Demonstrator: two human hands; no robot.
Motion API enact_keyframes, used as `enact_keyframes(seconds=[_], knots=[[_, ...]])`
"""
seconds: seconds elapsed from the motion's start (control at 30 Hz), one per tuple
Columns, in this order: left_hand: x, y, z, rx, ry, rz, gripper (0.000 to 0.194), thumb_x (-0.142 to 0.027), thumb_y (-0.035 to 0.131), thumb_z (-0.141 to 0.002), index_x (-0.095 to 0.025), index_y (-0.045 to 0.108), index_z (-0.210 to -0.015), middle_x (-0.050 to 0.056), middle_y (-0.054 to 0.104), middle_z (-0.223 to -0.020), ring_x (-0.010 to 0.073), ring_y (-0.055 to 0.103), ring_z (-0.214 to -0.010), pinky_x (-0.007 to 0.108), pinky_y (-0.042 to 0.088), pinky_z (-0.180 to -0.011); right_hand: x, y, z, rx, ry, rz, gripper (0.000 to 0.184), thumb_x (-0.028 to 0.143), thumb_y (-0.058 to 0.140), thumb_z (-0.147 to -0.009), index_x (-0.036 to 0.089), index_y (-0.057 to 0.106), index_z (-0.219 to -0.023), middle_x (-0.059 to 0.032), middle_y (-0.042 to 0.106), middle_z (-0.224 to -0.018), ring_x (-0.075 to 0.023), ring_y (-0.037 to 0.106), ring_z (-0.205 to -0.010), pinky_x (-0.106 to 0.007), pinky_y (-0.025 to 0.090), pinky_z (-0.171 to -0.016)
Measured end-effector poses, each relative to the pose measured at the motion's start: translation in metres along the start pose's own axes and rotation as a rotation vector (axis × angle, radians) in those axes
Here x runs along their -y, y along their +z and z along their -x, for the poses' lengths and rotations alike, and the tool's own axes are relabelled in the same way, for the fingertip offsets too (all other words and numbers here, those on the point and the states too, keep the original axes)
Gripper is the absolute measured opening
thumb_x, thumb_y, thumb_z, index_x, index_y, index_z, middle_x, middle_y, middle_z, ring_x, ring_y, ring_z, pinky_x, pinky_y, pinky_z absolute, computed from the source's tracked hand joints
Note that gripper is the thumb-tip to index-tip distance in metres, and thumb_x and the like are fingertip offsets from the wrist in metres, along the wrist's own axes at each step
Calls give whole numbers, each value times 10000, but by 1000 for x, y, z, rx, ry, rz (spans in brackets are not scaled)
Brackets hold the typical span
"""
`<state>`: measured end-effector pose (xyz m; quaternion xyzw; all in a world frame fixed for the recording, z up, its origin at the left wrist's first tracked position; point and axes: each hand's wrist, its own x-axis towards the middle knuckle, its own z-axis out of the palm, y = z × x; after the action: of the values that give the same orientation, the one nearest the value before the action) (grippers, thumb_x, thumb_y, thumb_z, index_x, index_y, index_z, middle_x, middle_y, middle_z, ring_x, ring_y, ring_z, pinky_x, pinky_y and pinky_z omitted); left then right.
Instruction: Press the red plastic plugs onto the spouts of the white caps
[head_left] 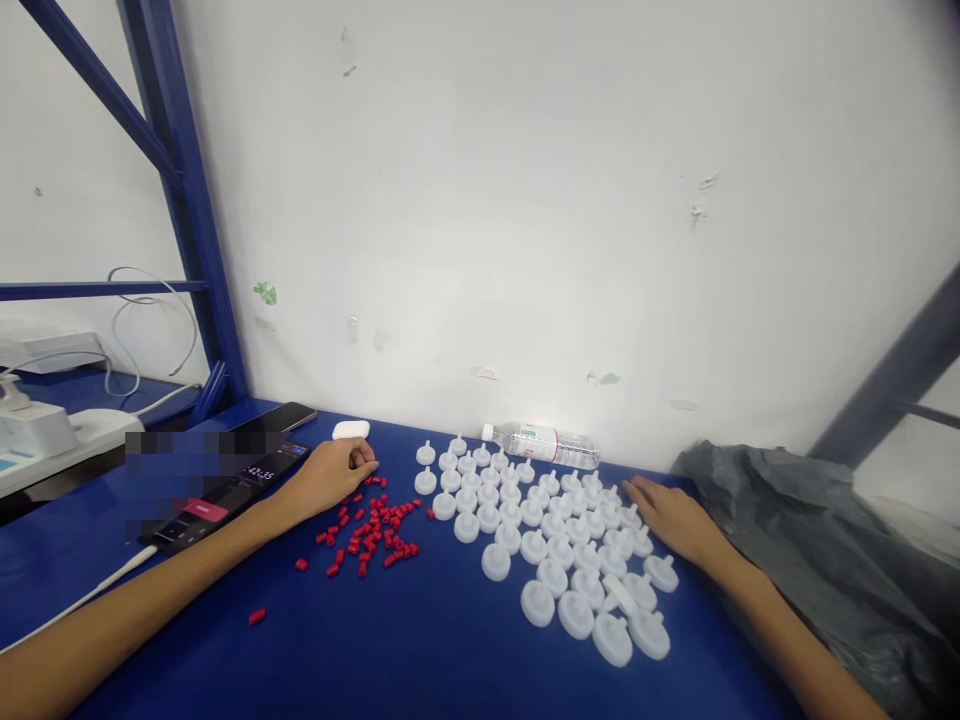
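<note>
My left hand (334, 478) rests on the blue table at the back edge of a loose scatter of small red plastic pieces (382, 520). Its fingers curl in towards the thumb, and whatever may be between the tips is hidden. At the right, my right hand (667, 515) lies low with fingers stretched out, beside a large group of white round plastic pieces (555, 525), each a disc with a narrow stem. Its fingertips are at the right edge of that group. Most stems point up; a few pieces are tilted.
A clear bottle (544, 443) lies along the wall. A white case (351, 430) sits behind my left hand. Phones (232, 490) and a white cable (112, 575) are at the left. Grey plastic sheeting (817, 540) heaps at the right, near my forearm. Blue posts (187, 200) stand left.
</note>
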<state>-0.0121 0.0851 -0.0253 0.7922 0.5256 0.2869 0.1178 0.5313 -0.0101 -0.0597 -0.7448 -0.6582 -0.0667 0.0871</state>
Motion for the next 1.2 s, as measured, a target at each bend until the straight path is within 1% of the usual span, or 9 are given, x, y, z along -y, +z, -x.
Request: enact_keyframes(seconds=[0.13,0.23,0.33,0.5,0.57,0.8,1.0,1.2], knots=[[2,-1,0,2,8,15,249,-477,615,-807,-241,661,-742,14,697,-690,223,627,-646,309,418,-599,0,0,0,2,-1,-4,393,451,319,-1020,248,655,-1035,-80,764,-962,-308,728,-931,-349,476,-769],[-2,-2,1,-7,27,30,261,-489,592,-824,-239,648,-776,7,680,-676,216,604,-631,308,405,-596,1,-1,1,3,1,-9,391,458,321,-1021,248,651,-1027,-78,763,-944,-310,728,-931,-350,476,-771],[-6,-3,2,-14,36,50,269,-490,561,-849,-236,641,-812,3,687,-694,210,605,-634,308,422,-613,1,-2,1,1,0,-17,387,452,329,-1021,248,657,-1039,-81,762,-966,-306,724,-955,-347,476,-787],[-8,-2,3,-52,31,67,303,-492,568,-842,-226,705,-890,29,726,-772,235,638,-704,327,461,-679,0,-2,0,2,-1,-27,360,436,364,-1012,246,669,-1046,-81,762,-942,-297,722,-953,-337,473,-795],[-8,-2,3,-59,35,67,319,-497,564,-847,-226,728,-884,38,741,-810,242,644,-724,335,467,-699,0,-1,0,4,0,-27,369,436,350,-1014,243,664,-1037,-81,761,-936,-301,722,-938,-341,467,-788],[-9,-4,5,-46,50,90,292,-465,542,-899,-229,713,-895,19,755,-846,229,679,-794,312,478,-724,1,-3,0,21,-11,-8,399,447,307,-1019,236,645,-1008,-77,751,-880,-301,727,-868,-339,448,-742],[-12,-5,5,-38,45,90,271,-463,560,-895,-227,692,-875,11,748,-817,214,675,-744,299,482,-697,3,-3,1,15,-8,-8,395,444,298,-1017,242,638,-1005,-80,751,-890,-308,727,-886,-340,449,-728],[-13,-4,5,-48,46,75,273,-459,559,-879,-222,694,-891,20,738,-813,218,673,-752,305,492,-708,2,-2,1,8,-6,-17,389,449,308,-1015,244,638,-1000,-80,756,-904,-309,728,-893,-343,453,-739]])
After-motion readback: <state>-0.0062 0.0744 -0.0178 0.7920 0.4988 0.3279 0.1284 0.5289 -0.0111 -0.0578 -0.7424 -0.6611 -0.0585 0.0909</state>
